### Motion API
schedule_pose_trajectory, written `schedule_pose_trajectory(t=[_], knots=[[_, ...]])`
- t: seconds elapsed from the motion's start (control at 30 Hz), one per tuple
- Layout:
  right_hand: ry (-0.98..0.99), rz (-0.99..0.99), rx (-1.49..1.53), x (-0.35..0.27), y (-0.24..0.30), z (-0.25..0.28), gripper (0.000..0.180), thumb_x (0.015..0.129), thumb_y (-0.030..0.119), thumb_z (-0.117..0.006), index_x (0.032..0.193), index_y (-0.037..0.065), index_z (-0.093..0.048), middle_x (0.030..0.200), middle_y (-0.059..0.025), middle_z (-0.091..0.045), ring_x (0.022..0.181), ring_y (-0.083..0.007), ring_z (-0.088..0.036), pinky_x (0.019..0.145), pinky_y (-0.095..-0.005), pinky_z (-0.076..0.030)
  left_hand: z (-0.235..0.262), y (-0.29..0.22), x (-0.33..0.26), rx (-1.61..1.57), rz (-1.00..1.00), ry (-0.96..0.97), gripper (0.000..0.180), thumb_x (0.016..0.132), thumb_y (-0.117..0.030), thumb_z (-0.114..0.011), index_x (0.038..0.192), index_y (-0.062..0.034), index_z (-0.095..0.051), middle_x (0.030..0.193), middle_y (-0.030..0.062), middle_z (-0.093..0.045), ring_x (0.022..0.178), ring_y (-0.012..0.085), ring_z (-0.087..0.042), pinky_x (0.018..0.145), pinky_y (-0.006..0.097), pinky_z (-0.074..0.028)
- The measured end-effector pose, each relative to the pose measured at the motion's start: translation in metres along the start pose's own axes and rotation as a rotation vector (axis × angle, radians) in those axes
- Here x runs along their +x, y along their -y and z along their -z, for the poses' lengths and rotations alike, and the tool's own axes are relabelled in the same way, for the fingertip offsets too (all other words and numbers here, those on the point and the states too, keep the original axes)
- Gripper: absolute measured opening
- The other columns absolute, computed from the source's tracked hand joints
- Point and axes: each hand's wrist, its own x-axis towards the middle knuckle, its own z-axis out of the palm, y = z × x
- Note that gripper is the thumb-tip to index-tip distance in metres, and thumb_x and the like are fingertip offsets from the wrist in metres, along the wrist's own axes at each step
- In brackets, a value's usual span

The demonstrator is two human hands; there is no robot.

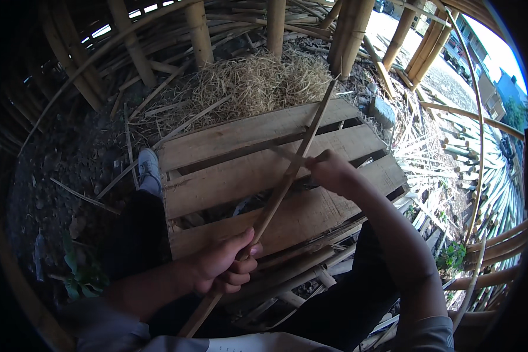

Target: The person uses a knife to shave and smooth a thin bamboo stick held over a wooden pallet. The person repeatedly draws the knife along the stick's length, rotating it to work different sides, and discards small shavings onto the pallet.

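Observation:
A long, split bamboo strip [277,196] runs slantwise from my lap up across a slatted wooden platform [217,190]. My left hand [230,264] is wrapped round its lower part, thumb on top. Farther up, my right hand [332,171] is closed on a knife, whose handle is mostly hidden in the fist. The thin, blurred knife blade [286,155] points left and crosses the strip at about its middle. Whether the edge bites into the bamboo I cannot tell.
A heap of pale shavings [264,85] lies behind the platform, near upright bamboo posts [199,35]. Many cut bamboo poles [496,182] are spread at the right. A grey block [382,111] sits by the far right corner. My shoe [149,167] rests left of the platform.

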Motion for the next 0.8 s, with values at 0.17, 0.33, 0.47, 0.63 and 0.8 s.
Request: schedule_pose_trajectory(t=[0.17,0.33,0.47,0.63,0.8], knots=[[0.042,-0.239,0.159,0.011,0.032,0.028,0.051,0.096,0.031,-0.053,0.110,-0.017,-0.064,0.100,-0.0375,-0.069,0.102,-0.0461,-0.070,0.088,-0.0488,-0.054,0.003,0.003,-0.005,-0.006,-0.013,-0.004,0.045,0.106,-0.063,-0.030,0.090,-0.0226,-0.042,0.058,-0.0090,-0.022,0.043,0.0043,-0.017,0.037,0.023,-0.014],[0.121,-0.096,0.022,-0.007,0.036,0.017,0.052,0.095,0.034,-0.053,0.100,-0.016,-0.067,0.093,-0.0361,-0.069,0.100,-0.0477,-0.069,0.086,-0.0485,-0.054,0.004,0.004,-0.002,-0.023,0.013,0.009,0.045,0.106,-0.063,-0.030,0.090,-0.0229,-0.042,0.058,-0.0092,-0.022,0.043,0.0042,-0.017,0.037,0.023,-0.014],[0.073,-0.026,-0.029,-0.011,0.034,0.009,0.052,0.092,0.033,-0.054,0.101,-0.017,-0.067,0.095,-0.0363,-0.069,0.101,-0.0466,-0.070,0.088,-0.0484,-0.054,0.001,0.000,-0.002,-0.001,0.013,0.024,0.045,0.107,-0.062,-0.026,0.091,-0.0217,-0.040,0.059,-0.0088,-0.023,0.044,0.0044,-0.018,0.038,0.023,-0.016],[0.050,-0.253,-0.023,0.000,0.050,0.035,0.038,0.098,0.026,-0.053,0.095,-0.008,-0.071,0.092,-0.0303,-0.071,0.096,-0.0388,-0.072,0.087,-0.0466,-0.053,-0.001,0.002,-0.006,0.020,-0.011,-0.017,0.045,0.107,-0.061,-0.027,0.091,-0.0213,-0.040,0.060,-0.0089,-0.024,0.044,0.0044,-0.018,0.038,0.023,-0.017],[0.007,-0.072,-0.056,-0.003,0.028,0.012,0.045,0.099,0.032,-0.054,0.095,-0.010,-0.070,0.084,-0.0260,-0.071,0.082,-0.0364,-0.071,0.078,-0.0455,-0.054,-0.001,0.004,-0.003,0.049,-0.007,-0.036,0.045,0.107,-0.062,-0.028,0.090,-0.0215,-0.040,0.059,-0.0088,-0.024,0.044,0.0041,-0.018,0.038,0.023,-0.016]])
